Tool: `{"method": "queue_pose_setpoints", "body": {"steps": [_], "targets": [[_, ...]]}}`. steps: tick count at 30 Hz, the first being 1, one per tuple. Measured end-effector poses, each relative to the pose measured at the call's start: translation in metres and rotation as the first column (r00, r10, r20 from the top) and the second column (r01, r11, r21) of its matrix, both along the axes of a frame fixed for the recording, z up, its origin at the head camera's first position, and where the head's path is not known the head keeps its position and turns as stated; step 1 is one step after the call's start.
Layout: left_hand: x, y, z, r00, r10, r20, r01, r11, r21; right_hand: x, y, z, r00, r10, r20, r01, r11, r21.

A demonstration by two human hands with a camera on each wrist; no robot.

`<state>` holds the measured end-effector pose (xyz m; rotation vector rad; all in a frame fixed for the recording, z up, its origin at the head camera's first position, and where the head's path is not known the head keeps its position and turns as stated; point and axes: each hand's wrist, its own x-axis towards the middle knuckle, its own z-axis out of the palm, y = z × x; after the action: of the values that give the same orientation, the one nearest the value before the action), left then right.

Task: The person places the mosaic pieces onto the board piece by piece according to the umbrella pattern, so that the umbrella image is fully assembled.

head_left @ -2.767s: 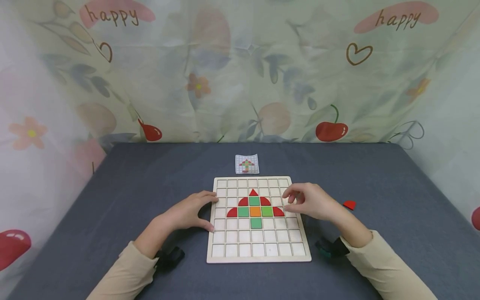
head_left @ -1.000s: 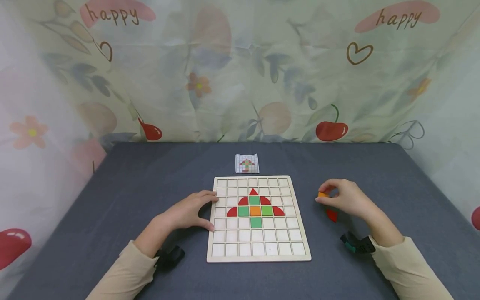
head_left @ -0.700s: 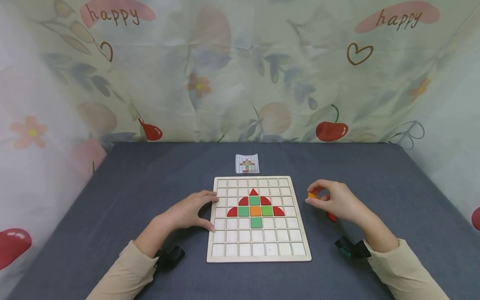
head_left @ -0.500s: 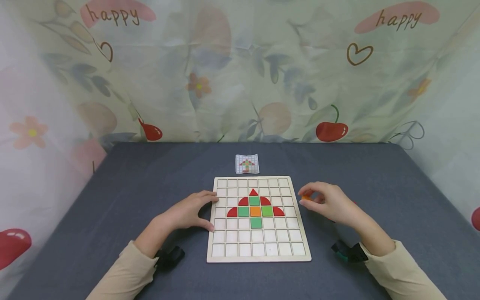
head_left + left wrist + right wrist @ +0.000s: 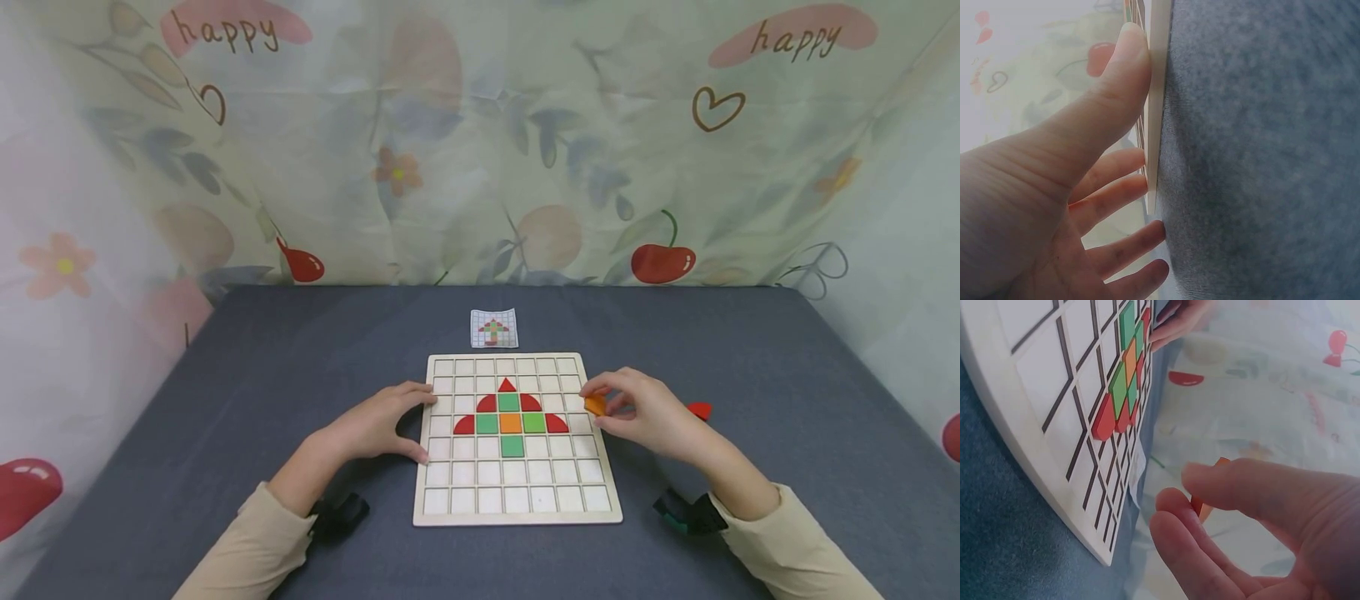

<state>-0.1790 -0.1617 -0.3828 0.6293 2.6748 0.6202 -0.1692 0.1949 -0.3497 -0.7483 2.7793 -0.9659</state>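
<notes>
A pale wooden grid board (image 5: pixel 517 518) lies on the dark cloth, with red, green and orange tiles set in its middle cells. My left hand (image 5: pixel 375 421) rests against the board's left edge, thumb and fingers spread along it; the left wrist view shows the thumb (image 5: pixel 1125 81) on the rim. Between the thumb and fingers of my right hand (image 5: pixel 645 412) is an orange tile (image 5: pixel 595 405), held at the board's right edge. In the right wrist view this orange tile (image 5: pixel 1209 499) is partly hidden by the fingers, apart from the board.
A small pattern card (image 5: pixel 494 328) lies behind the board, showing a similar coloured shape. A red tile (image 5: pixel 701 410) sits on the cloth to the right, partly behind my right forearm. A printed curtain (image 5: pixel 480 150) hangs behind the table.
My right hand went from the board out to the right, pinched an orange tile there, and has come back left with it to the board's edge. The left hand has stayed put.
</notes>
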Motion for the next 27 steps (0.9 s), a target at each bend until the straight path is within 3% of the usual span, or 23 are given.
{"method": "queue_pose_setpoints", "body": {"steps": [10,20,27], "targets": [[0.0,0.0,0.0,1.0,-0.005,-0.012,0.005,1.0,-0.004,0.002,-0.004,0.001,1.0,-0.013,0.014,0.013,1.0,0.018],[0.0,0.0,-0.002,1.0,0.001,-0.012,-0.001,1.0,-0.005,0.004,-0.011,-0.006,0.998,0.066,0.014,-0.066,0.998,-0.006],[-0.001,0.0,-0.002,1.0,0.001,-0.009,-0.001,1.0,-0.007,0.004,-0.021,-0.009,0.994,0.07,0.088,-0.068,0.997,-0.023]]}}
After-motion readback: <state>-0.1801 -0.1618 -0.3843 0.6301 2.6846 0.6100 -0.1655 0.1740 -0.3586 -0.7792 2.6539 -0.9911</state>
